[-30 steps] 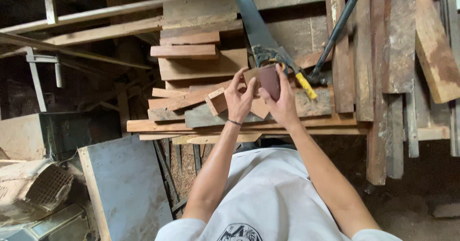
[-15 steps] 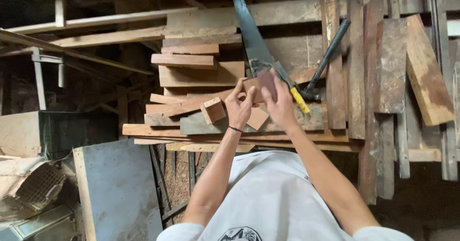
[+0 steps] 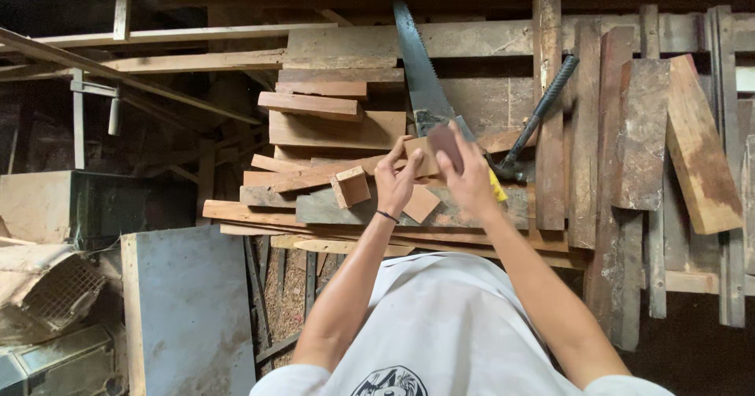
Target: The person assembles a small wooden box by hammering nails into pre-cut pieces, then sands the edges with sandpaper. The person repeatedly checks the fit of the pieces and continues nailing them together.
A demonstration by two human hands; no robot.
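Both hands raised over a heap of timber offcuts. Left hand (image 3: 395, 182) closed round the left end of a small pale wooden piece (image 3: 425, 157), fingers curled against its edge. Right hand (image 3: 470, 177) wrapped over a dark reddish-brown block (image 3: 445, 144), pressed flat on the top of that wooden piece; cannot tell what the block is made of. Held just above the pile, near its middle.

Just left of the left hand, a small square wood block (image 3: 351, 187) resting on a grey plank (image 3: 330, 206). Behind the hands, a handsaw (image 3: 418, 73) with blade running to the far side, yellow handle end (image 3: 498, 187) showing by the right wrist. To the right, a hammer (image 3: 539, 117) leaning across upright boards (image 3: 629, 176). Near left, a grey sheet panel (image 3: 189, 309). Dark band on the left wrist.
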